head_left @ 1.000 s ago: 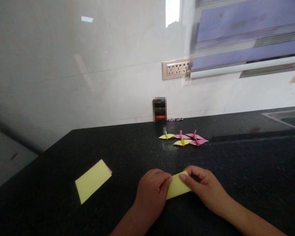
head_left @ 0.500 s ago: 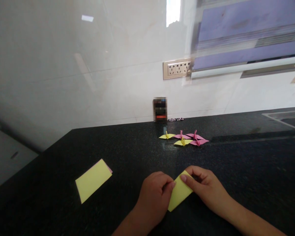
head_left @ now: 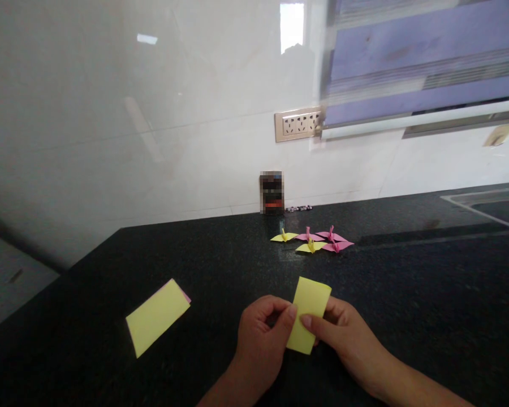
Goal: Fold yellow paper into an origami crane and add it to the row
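the left hand is curled, its thumb and forefinger pinched on the left edge of the folded yellow paper. the paper sits between the two hands near the front of the counter, its far end rising clear of them. the right hand grips the opposite edge, thumb on top and fingers tucked underneath.

to my eye the risk lies in that thin double layer. if either pinch slackens or the hands pull unevenly, the layers may slide out of line and the next crease would land crooked. a stray wrinkle pressed in now would likely not come out. the polished stone offers little grip, so a dropped sheet could skate away.

going left to right: a second folded sheet lies flat and well apart from the hands, a yellow rectangle with a sliver of pink at its far corner. the counter is black speckled stone, smooth and faintly reflective. a small dark box stands against the glossy white wall. in front of it, a cluster of paper cranes in yellow and pink rests with flat pointed wings. above them, a pale socket strip is set in the wall.
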A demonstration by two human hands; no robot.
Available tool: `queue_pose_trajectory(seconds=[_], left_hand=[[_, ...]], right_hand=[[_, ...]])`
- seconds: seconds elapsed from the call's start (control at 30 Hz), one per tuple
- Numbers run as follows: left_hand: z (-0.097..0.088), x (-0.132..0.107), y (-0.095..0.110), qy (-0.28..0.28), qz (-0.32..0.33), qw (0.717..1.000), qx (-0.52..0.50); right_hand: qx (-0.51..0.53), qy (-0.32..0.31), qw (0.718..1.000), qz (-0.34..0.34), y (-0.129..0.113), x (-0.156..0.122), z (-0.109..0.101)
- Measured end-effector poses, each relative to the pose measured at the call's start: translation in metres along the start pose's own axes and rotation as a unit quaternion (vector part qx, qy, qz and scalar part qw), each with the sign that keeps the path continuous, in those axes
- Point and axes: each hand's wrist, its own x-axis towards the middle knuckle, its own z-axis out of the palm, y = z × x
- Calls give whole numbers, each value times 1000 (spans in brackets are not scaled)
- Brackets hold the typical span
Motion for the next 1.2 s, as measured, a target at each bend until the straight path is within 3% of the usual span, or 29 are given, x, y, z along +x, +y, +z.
queue_pose_trajectory(seconds=[0.27, 0.57, 0.77, 0.9, 0.97, 1.03, 1.1, 1.2], left_hand=[[1, 1, 0, 41, -31, 996, -69], [1, 2, 0, 36, -52, 990, -127], [2, 1, 3, 32, -39, 992, -115], [2, 2, 0, 9, -17, 997, -74], [1, 3, -5, 6, 18, 1000, -24], [-2, 2, -8, 54, 101, 992, 61], [-6, 1, -8, 135, 223, 946, 191], [-10, -3, 0, 132, 350, 858, 352]], right_hand=[[-93, 60, 993, -32, 0, 1, -9], [-125, 91, 986, -67, -1, 0, -13], [-121, 97, 985, -79, -2, -1, -11], [-176, 86, 975, -102, -3, -1, -13], [-259, 94, 949, -153, -6, 0, -18], [-384, 99, 884, -247, -11, 1, -24], [-514, 52, 785, -341, -16, -1, -29], [-624, 8, 674, -395, -22, -5, -30]])
